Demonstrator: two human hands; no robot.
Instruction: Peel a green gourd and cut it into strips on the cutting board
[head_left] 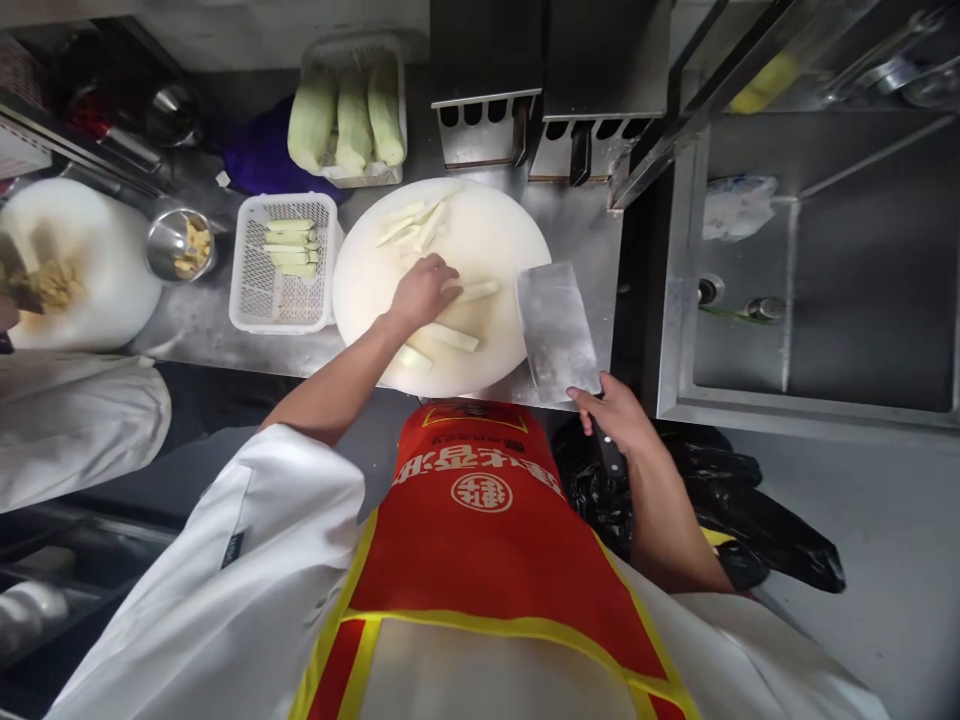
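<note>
At the centre of the frame, the left hand [426, 292] bends its fingers at the end of a pale strip [480, 291] on the round white board [499, 225]; whether it grips the strip I cannot tell. Right of centre, the right hand [616, 415] is closed round the handle of a cleaver [556, 325], whose blade overlaps the board's right edge. More cut pieces [412, 228] lie near the board's top, and a white basket [281, 326] of green-edged sticks [291, 246] stands left of it.

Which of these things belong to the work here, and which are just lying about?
Likely in use:
cleaver, in right hand
board
strips, by left hand
basket with cut pieces
whole vegetables

Likely just lying about:
knife racks
black bags
crumpled plastic in sink
</note>
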